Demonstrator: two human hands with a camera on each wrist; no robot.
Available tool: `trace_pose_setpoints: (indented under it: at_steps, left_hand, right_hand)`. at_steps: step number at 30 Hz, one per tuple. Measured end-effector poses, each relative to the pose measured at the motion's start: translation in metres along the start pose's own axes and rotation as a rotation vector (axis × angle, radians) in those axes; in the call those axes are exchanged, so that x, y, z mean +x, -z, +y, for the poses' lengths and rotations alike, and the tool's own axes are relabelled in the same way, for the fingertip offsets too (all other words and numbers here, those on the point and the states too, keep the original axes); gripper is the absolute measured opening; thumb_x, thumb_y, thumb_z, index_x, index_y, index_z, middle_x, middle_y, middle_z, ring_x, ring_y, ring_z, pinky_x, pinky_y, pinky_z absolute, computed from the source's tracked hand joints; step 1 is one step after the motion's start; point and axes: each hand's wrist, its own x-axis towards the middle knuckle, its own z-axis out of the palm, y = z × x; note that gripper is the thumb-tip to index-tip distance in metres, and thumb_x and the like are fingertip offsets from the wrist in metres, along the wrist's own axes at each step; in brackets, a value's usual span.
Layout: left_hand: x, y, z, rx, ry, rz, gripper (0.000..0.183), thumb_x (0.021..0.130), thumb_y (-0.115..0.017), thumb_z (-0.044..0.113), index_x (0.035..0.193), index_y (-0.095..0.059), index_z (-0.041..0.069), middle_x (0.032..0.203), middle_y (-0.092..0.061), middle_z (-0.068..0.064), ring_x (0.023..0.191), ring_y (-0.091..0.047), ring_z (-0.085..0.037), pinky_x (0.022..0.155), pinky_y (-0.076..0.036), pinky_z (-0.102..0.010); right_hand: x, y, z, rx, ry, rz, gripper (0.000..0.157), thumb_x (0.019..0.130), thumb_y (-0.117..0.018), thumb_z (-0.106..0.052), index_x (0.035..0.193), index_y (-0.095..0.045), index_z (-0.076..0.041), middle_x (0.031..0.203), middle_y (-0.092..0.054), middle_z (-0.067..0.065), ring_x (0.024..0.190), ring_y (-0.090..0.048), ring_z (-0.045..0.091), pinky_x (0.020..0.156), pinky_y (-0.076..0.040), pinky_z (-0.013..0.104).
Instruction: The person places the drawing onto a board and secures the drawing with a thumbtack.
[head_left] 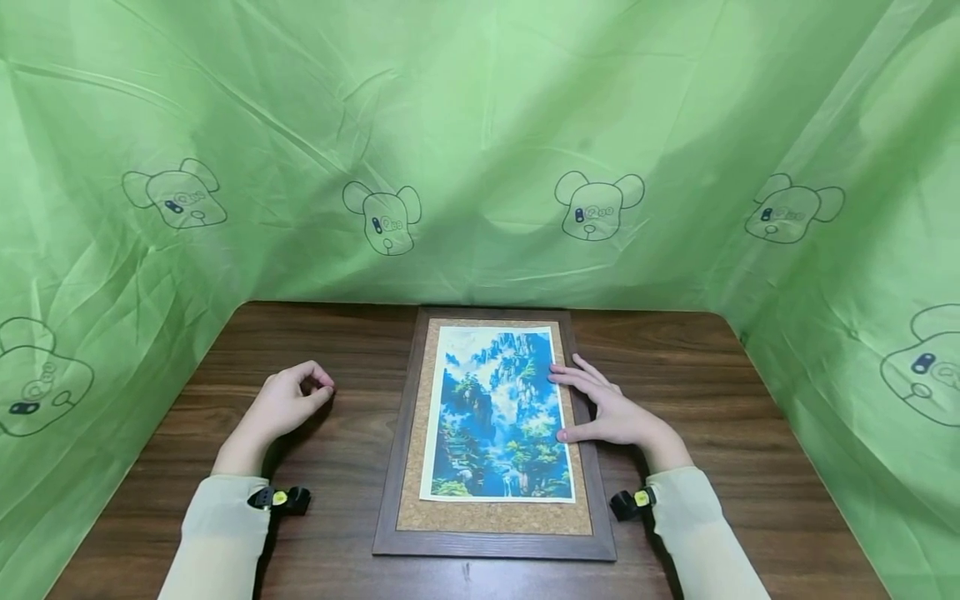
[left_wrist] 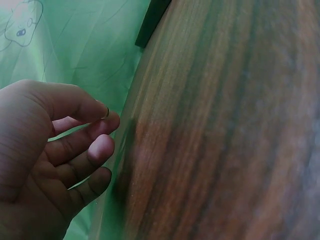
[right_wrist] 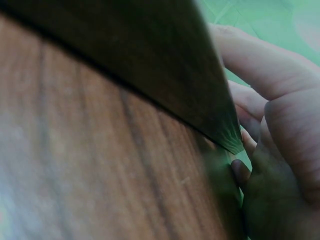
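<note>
Two bare hands in my feed. Left hand [head_left: 288,400]: fingers loosely curled, thumb close to the forefinger, nothing visible in its grasp; whether it rests on the table [head_left: 337,492] I cannot tell. Right hand [head_left: 617,414]: fingers spread and mostly straight, tips and thumb seemingly on the right edge of the picture [head_left: 498,412], no grip seen; from the right wrist, the frame [head_left: 495,546] hides the contact from me.

Governing relation, by my reading: the picture lies to the right of the left hand and directly left of the right hand, long axis running away from the person. Right hand nearer, at its long side; left hand well apart, bare wood between.

Outward: the picture lies flat on cork [head_left: 495,518] inside the frame, cork showing all round. Pale sleeves [head_left: 225,533]; green cloth [head_left: 487,100] beyond the table.
</note>
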Motion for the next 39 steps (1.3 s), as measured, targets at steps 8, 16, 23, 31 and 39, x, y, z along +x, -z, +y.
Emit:
trace_pose_setpoints:
  at_steps: [8,16,23,31,39]
  left_hand:
    - [0.002,-0.002,0.000,0.015,-0.024,-0.001,0.004,0.101,-0.077,0.017,0.101,-0.073,0.017,0.083,-0.067,0.001,0.067,-0.056,-0.012,0.065,-0.045,-0.031]
    - [-0.020,0.011,-0.011,0.055,-0.004,0.040,0.007,0.100,-0.080,0.018,0.101,-0.073,0.017,0.079,-0.064,0.003,0.062,-0.051,-0.006,0.060,-0.041,-0.029]
    - [-0.004,0.003,0.007,0.023,-0.045,0.036,0.008,0.099,-0.081,0.017,0.099,-0.073,0.017,0.077,-0.064,0.003,0.061,-0.052,-0.006,0.059,-0.042,-0.028]
    - [0.009,-0.012,0.027,-0.028,-0.100,0.095,0.010,0.096,-0.082,0.014,0.096,-0.073,0.019,0.072,-0.060,0.004,0.061,-0.053,-0.009,0.059,-0.043,-0.028]
    - [0.035,-0.020,0.046,-0.043,-0.265,0.237,0.013,0.091,-0.080,0.005,0.091,-0.074,0.017,0.080,-0.062,0.005,0.069,-0.054,-0.009,0.063,-0.041,-0.022]
  right_hand:
    - [-0.002,0.000,-0.002,-0.007,-0.013,-0.001,0.094,0.089,-0.091,-0.051,0.167,-0.047,-0.025,0.179,-0.030,-0.007,0.170,0.004,0.027,0.120,-0.002,0.084]
    - [0.018,-0.008,-0.012,0.024,-0.010,-0.063,0.095,0.090,-0.090,-0.053,0.168,-0.044,-0.027,0.180,-0.026,-0.010,0.169,0.008,0.020,0.122,0.001,0.082]
    - [0.004,0.000,-0.010,0.011,-0.051,-0.045,0.094,0.090,-0.089,-0.054,0.169,-0.044,-0.029,0.180,-0.025,-0.012,0.169,0.009,0.018,0.120,0.002,0.084]
    - [-0.004,0.001,-0.005,0.000,-0.044,-0.013,0.094,0.089,-0.091,-0.051,0.167,-0.046,-0.025,0.179,-0.029,-0.008,0.170,0.006,0.024,0.120,0.001,0.084]
    - [0.000,-0.001,-0.005,-0.015,-0.024,-0.012,0.094,0.089,-0.091,-0.050,0.167,-0.046,-0.023,0.179,-0.029,-0.007,0.170,0.004,0.028,0.119,-0.001,0.086]
